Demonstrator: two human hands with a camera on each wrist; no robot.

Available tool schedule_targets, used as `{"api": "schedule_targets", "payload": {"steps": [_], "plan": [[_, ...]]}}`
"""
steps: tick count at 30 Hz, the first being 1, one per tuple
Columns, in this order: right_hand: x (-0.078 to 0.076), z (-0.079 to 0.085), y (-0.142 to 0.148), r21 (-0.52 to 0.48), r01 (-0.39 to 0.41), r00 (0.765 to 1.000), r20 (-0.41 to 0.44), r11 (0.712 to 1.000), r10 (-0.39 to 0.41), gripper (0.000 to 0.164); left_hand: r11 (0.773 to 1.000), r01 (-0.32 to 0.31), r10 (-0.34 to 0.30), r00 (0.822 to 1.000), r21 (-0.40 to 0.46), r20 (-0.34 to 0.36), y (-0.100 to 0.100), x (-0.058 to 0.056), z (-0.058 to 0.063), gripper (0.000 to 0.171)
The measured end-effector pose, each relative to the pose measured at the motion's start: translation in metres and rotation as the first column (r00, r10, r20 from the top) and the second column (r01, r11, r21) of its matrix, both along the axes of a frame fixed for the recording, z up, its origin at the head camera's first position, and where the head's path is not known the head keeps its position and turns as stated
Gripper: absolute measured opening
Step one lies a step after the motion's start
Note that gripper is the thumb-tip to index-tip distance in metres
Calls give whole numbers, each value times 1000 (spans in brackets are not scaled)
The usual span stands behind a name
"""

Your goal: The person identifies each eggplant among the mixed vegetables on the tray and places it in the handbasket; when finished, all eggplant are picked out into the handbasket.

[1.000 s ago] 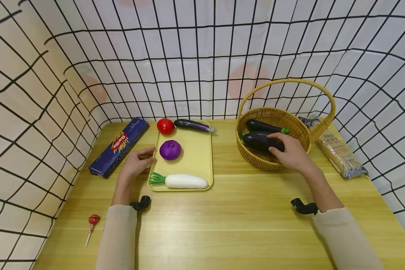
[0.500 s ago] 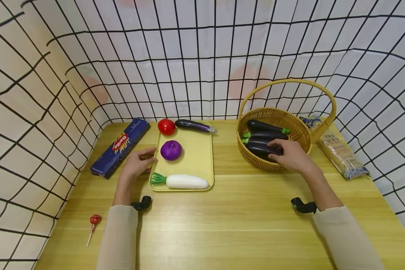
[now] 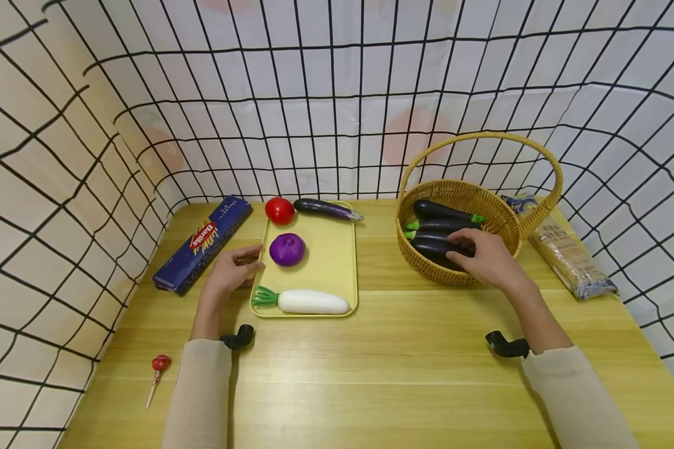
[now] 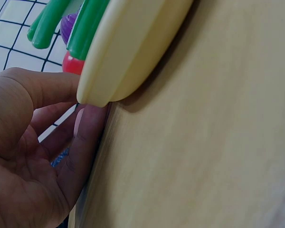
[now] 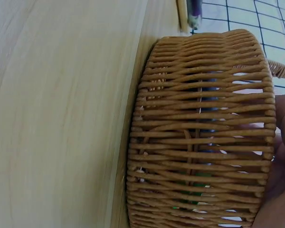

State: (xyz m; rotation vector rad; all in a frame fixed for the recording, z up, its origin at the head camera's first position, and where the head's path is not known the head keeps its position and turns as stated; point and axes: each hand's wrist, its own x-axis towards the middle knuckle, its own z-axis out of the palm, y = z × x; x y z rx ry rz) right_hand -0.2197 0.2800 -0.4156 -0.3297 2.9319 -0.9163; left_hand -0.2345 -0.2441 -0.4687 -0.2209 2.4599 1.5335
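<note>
My right hand (image 3: 487, 257) reaches into the wicker basket (image 3: 427, 269) and holds the right end of the nearest eggplant (image 3: 431, 247) between thumb and fingers. Two more eggplants lie behind it, a middle eggplant (image 3: 446, 226) and a rear eggplant (image 3: 440, 209). In the right wrist view the basket's woven wall (image 5: 199, 142) hides most of the hand. My left hand (image 3: 230, 272) pinches the left rim of the yellow tray (image 3: 331, 265); the left wrist view shows thumb and finger at the tray's edge (image 4: 128, 57).
On the tray are a tomato (image 3: 279, 211), a purple cabbage (image 3: 288, 249), a white radish (image 3: 314, 302) and an eggplant (image 3: 322, 207). A spaghetti box (image 3: 205, 243) lies left, a lollipop (image 3: 158, 374) front left. A noodle packet (image 3: 567, 255) lies right of the basket. Grid walls surround the table.
My right hand has lowered the eggplant to the basket's near side, uncovering the middle eggplant; over the last half second it barely moves. The left hand stays at the tray.
</note>
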Motion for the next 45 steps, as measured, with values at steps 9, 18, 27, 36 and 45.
{"api": "schedule_targets", "payload": {"steps": [9, 18, 27, 36, 45], "plan": [[-1, 4, -24, -137, 38, 995, -83, 990, -49, 42, 1000, -7, 8, 1000, -12, 25, 0, -2, 0, 49], [-9, 8, -73, -293, -37, 989, -146, 956, -6, 39, 1000, -2, 2, 1000, 7, 11, -1, -3, 1, 49], [-35, -3, -126, -386, -104, 989, -140, 917, 53, 40, 999, -6, 5, 1000, 35, 9, -2, -2, -1, 48], [-56, -9, -157, -411, -96, 994, -87, 906, 66, 47, 999, -14, 14, 1000, 44, 11, -1, -1, -1, 49], [-77, -18, -167, -372, -87, 996, -64, 924, 67, 49, 999, -11, 10, 1000, 38, 16, -1, -1, -2, 49]]}}
